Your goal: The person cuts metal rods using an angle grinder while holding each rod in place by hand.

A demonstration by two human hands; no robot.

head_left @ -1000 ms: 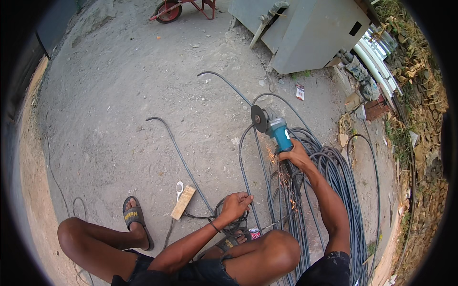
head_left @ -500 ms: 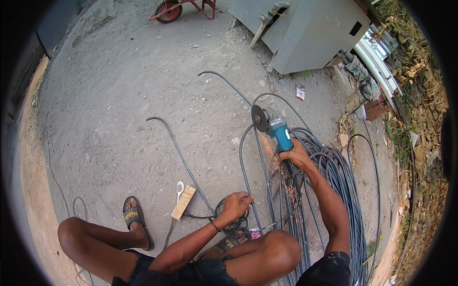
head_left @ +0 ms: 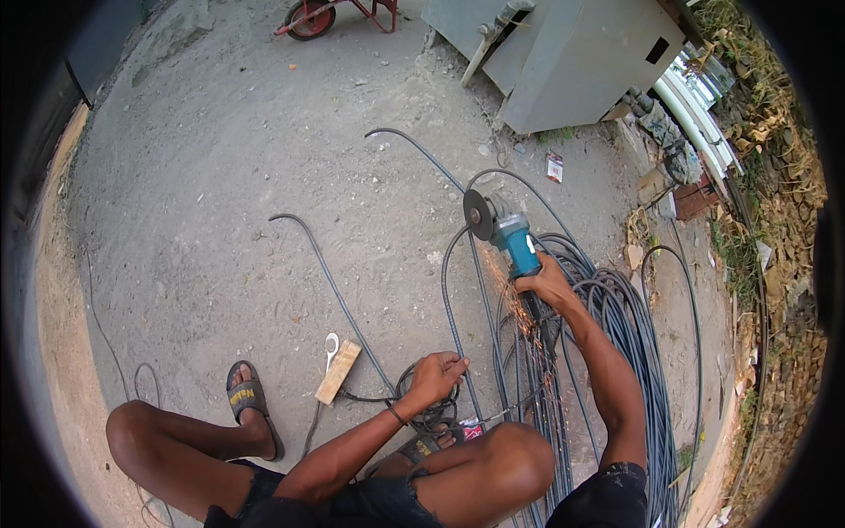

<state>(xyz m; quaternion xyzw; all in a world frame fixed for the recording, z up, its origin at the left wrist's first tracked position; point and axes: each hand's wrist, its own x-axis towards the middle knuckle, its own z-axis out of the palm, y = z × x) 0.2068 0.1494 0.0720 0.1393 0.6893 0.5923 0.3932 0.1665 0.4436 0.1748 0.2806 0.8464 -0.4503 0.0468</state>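
Note:
My right hand (head_left: 547,286) is wrapped round the teal body of an angle grinder (head_left: 515,245). Its dark cutting disc (head_left: 478,214) touches the bent upper end of a ribbed steel bar (head_left: 450,299). Orange sparks (head_left: 521,319) stream down from there, past the grinder's rear and over the bars below. Lower on that same bar, my left hand (head_left: 440,377) pinches it between thumb and fingers. Beside my right forearm lies a big bundle of bent steel bars (head_left: 629,370), running toward my knees.
A wooden block (head_left: 338,373) and a wrench-like ring-ended tool (head_left: 332,346) lie left of my left hand, near a coiled dark cable (head_left: 429,414). Another bar (head_left: 327,286) crosses the ground. Farther off are a red wheelbarrow (head_left: 310,19) and a grey metal cabinet (head_left: 590,66).
Both hands stay almost in place, the grinder still at the bar. The spark stream looks denser and brighter beside the grinder's body than before.

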